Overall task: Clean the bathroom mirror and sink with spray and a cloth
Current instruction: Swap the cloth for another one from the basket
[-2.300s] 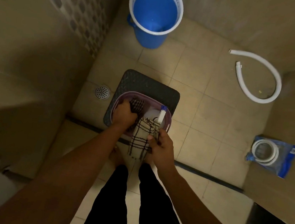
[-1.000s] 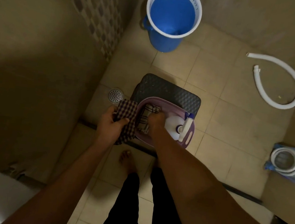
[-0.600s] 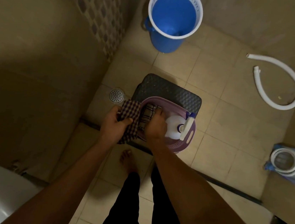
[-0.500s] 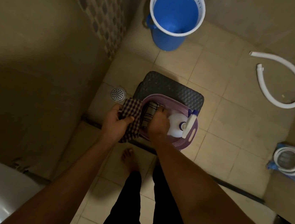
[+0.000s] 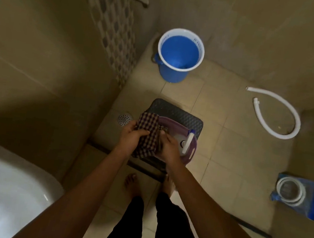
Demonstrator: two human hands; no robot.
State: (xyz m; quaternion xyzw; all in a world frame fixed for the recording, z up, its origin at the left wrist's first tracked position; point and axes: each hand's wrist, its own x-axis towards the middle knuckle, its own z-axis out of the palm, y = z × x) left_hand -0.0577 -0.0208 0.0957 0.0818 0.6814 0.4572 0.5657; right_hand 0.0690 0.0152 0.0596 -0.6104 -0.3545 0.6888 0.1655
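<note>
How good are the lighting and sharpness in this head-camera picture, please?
Head view: dim, yellowish light; wide-angle bending at the edges; the sink at lower left glares white; the hands and cloth are slightly motion-blurred; the bucket stays fairly crisp.

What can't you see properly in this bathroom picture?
Head view, the only one:
- Spray bottle: mostly hidden in the purple basket behind the right hand; label unreadable.
- Second cloth in the basket: covered by the checked cloth and both hands.
- Left hand: fingers tucked under the cloth.
- Sink: cut off by the left edge, blurred.
- Mirror: not in view.
- Bucket lettering: too small.
</note>
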